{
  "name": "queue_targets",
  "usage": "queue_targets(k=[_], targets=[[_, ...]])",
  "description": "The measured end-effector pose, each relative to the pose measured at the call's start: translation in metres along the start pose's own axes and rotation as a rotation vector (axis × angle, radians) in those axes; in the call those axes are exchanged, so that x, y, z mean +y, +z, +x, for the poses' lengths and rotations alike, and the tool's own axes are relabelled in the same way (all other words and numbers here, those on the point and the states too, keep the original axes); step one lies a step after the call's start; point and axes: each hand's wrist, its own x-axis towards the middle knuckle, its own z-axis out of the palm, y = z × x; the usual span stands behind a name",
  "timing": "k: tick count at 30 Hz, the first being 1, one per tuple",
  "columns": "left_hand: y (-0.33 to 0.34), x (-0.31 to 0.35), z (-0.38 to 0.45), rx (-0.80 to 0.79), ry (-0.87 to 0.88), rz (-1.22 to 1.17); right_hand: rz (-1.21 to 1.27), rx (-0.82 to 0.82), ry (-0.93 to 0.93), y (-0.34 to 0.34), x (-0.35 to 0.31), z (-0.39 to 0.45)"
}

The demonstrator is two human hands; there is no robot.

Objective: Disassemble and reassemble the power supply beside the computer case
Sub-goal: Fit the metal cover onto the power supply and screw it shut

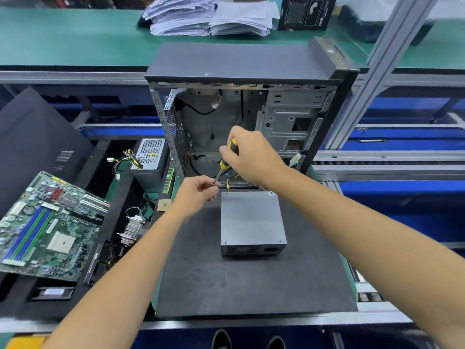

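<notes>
PSU sits closed on the mat by the case, looks unopened; my right hand grips the screwdriver, left hand pinches at its tip, so barely started.

screwdriver tip hidden behind left fingers, stacked papers cropped above

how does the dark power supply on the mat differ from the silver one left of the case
The dark power supply lies flat on the black mat in front of the case; the silver power supply stands left of it. The dark one's top is plain metal; the silver one's is perforated mesh. Both are boxy, with yellow-and-black wires.
</notes>
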Motion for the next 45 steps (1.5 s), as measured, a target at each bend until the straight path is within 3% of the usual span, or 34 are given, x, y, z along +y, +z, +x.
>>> queue_targets(k=[36,45], targets=[[0.014,-0.001,0.013,-0.012,0.064,0.197,-0.036,-0.034,0.024,-0.006,0.020,0.002],[0.022,-0.006,0.026,-0.056,0.101,0.348,-0.154,-0.180,-0.076,-0.003,0.024,0.014]])
